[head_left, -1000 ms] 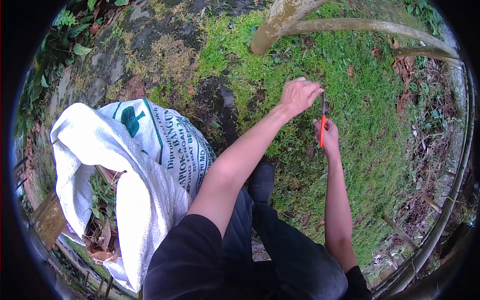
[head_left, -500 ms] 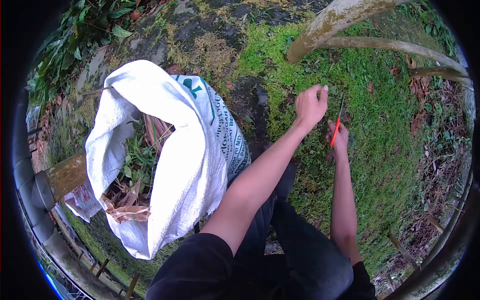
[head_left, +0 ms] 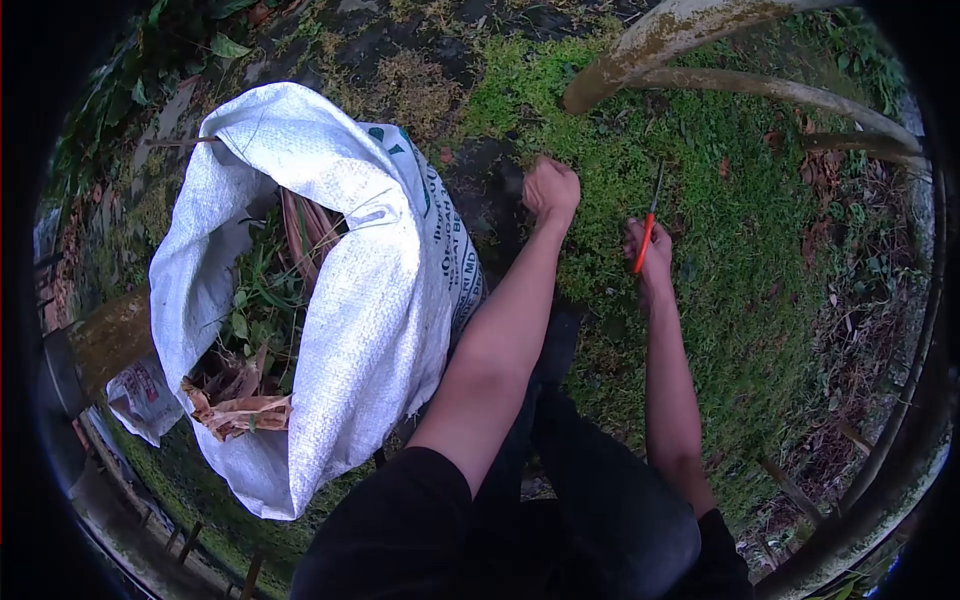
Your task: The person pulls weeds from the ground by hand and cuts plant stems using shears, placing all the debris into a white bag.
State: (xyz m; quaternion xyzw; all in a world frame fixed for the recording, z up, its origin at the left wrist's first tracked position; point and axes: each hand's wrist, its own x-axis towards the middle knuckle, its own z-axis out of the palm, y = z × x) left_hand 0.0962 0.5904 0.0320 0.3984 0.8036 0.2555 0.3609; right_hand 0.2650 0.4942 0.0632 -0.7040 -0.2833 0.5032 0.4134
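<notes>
My left hand [head_left: 551,188] hovers over dark ground and green weeds [head_left: 600,150], a little right of the sack. Its fingers are curled closed, and what they hold, if anything, is hidden. In my right hand [head_left: 655,258] is a pair of scissors [head_left: 645,243] with orange handles, the metal blades pointing away from me over the grass. A white woven sack [head_left: 350,330] with green and dark printing stands at my left, its mouth wide. Inside it lie cut green plants [head_left: 262,290] and dry brown leaves [head_left: 250,412].
Pale curved trunks or poles [head_left: 690,40] cross the upper right. Short grass [head_left: 750,330] covers the ground at right, with leaf litter [head_left: 850,420] beyond. Left of the sack are a brown post [head_left: 110,340] and a smaller printed bag [head_left: 145,395]. Leafy plants [head_left: 130,60] grow at upper left.
My left hand has moved left towards the sack, its fingers now turned away from the scissors. My right hand keeps the scissors over the grass. The view has shifted slightly and darkened.
</notes>
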